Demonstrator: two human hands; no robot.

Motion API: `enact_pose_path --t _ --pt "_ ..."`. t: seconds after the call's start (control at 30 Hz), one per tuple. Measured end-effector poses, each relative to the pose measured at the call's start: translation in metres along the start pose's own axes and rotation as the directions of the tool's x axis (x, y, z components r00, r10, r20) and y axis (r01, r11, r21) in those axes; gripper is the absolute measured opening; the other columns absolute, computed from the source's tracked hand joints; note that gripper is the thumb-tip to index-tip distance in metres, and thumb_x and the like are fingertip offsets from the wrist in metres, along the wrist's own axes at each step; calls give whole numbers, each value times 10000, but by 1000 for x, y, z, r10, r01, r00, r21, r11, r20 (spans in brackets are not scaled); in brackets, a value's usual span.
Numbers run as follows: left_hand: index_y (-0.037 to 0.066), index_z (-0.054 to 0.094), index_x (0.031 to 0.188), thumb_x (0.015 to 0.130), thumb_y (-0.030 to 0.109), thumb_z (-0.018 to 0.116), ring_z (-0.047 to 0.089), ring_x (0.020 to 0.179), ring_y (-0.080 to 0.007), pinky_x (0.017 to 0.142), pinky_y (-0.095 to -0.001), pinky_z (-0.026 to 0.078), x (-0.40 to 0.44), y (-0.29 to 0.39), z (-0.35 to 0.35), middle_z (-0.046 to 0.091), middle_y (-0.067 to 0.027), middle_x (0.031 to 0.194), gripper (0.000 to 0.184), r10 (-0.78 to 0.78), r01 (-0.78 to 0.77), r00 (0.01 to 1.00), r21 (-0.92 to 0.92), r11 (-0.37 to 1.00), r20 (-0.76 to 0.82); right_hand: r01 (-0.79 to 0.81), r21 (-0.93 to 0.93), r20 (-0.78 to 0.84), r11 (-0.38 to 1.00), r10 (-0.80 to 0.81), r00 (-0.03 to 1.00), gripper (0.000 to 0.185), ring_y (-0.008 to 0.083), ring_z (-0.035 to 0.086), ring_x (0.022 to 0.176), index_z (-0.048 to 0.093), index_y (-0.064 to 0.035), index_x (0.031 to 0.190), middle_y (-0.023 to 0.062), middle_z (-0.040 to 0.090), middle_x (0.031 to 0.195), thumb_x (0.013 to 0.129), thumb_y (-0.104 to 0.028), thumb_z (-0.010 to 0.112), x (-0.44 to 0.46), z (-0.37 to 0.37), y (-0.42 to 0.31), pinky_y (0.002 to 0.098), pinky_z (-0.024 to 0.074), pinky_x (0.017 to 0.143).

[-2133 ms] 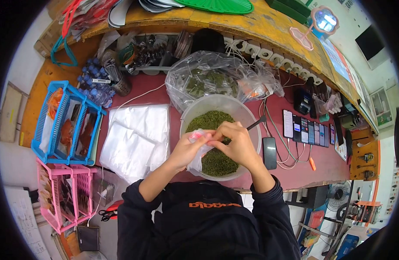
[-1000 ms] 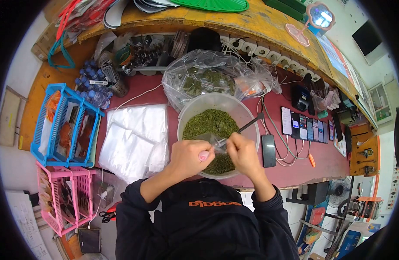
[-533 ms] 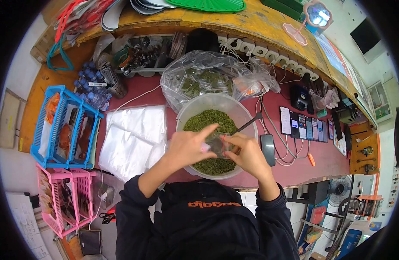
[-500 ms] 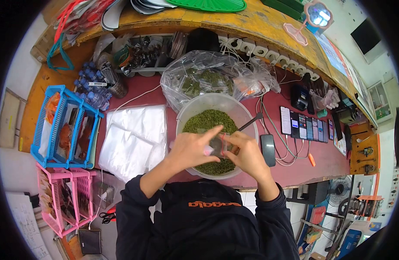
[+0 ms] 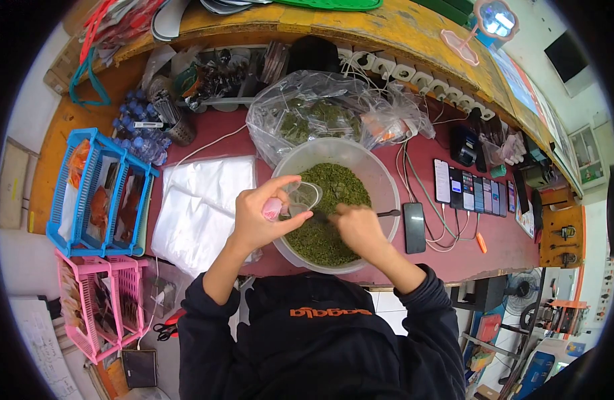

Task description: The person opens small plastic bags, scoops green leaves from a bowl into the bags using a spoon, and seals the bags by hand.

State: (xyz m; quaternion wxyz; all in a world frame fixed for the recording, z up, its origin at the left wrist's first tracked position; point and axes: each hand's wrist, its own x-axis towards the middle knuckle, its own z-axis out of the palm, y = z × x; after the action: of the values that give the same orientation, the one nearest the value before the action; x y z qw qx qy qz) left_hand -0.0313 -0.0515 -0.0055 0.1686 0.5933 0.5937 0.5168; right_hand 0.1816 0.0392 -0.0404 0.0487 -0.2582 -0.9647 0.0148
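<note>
In the head view, my left hand [image 5: 257, 215] is closed on a small clear zip bag [image 5: 305, 197], its mouth spread round between thumb and finger. A pink-and-white patch [image 5: 274, 209] shows within that palm; what it belongs to is unclear. My right hand [image 5: 360, 230] grips a dark-handled spoon [image 5: 389, 213], whose handle sticks out to the right and whose other end reaches into chopped dried green leaves [image 5: 334, 177]. These leaves partly fill a large translucent tub [image 5: 382, 170] in front of me. The bag is held over the tub's left side.
Stacked clear plastic bags [image 5: 204, 213] lie left of the tub, beside a blue basket [image 5: 97, 193] and a pink basket [image 5: 100, 307]. Behind stands a big plastic bag [image 5: 267, 120] of leaves. Several phones [image 5: 467, 190] with cables lie right.
My hands have moved apart. The left one now holds the zip bag with its mouth open. My right hand has left the bag and taken hold of the spoon in the tub.
</note>
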Motion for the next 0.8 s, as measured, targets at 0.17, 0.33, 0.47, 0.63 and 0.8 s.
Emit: enact_pose_path --t 0.17,0.33,0.47,0.63,0.8 --pt "65 623 1139 643 137 859 557 541 -64 555 -207 447 1 2 -6 590 13 606 554 -10 12 1000 -112 994 22 76 331 150 941 -132 980 116 266 664 709 737 -96 849 84 635 795 791 -147 651 -5 -38 -11 389 525 654" --pt "35 552 1192 675 39 825 514 597 -33 576 -181 398 -1 -3 -6 576 30 655 585 -90 107 993 -258 960 77 -43 604 156 796 -66 985 162 284 649 716 750 -84 906 101 659 775 760 -144 716 -13 -57 20 376 509 658" --pt "45 569 1174 677 68 830 520 598 -37 582 -189 404 -1 -6 -2 581 25 650 562 -117 136 988 -223 965 96 -167 738 195 654 30 980 172 262 629 671 742 -53 923 108 652 754 758 -103 735 -20 -81 31 347 481 617" --pt "59 597 1139 670 153 845 522 555 -47 567 -214 422 0 0 14 584 14 592 538 -117 116 972 15 993 206 -152 595 -120 789 275 954 148 231 624 601 739 -58 903 69 649 765 756 -74 736 -23 -107 18 325 483 553" --pt "50 619 1144 677 162 840 523 547 -57 565 -223 430 2 0 12 591 11 593 529 -131 128 987 34 991 90 -113 276 -95 955 144 985 94 243 644 658 746 -112 854 26 622 777 768 -134 714 -20 -72 21 343 514 572"
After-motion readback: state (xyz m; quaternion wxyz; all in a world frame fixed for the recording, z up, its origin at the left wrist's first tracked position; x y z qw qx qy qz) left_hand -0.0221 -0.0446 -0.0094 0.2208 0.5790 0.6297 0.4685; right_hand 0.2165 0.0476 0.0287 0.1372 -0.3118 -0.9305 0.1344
